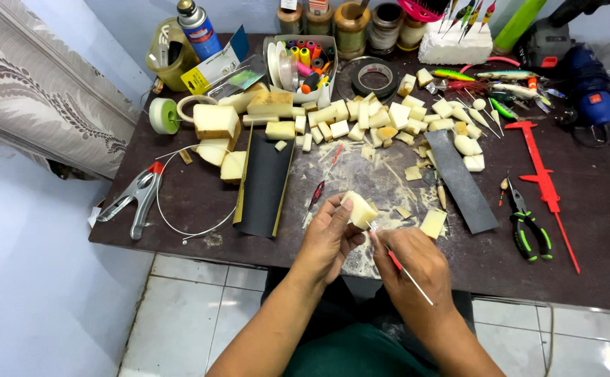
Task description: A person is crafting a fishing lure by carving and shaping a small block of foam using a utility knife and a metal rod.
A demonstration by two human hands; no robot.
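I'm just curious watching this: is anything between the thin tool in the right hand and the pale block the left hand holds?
Nothing visible: the thin tool tip meets the pale block, held by the left hand; right hand.

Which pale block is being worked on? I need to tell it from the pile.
On the dark brown worktable, look to the near edge, above the dusty patch. There the left hand pinches a pale yellow foam-like block while the right hand holds a thin red-and-white stick against it. It alone is lifted off the table.
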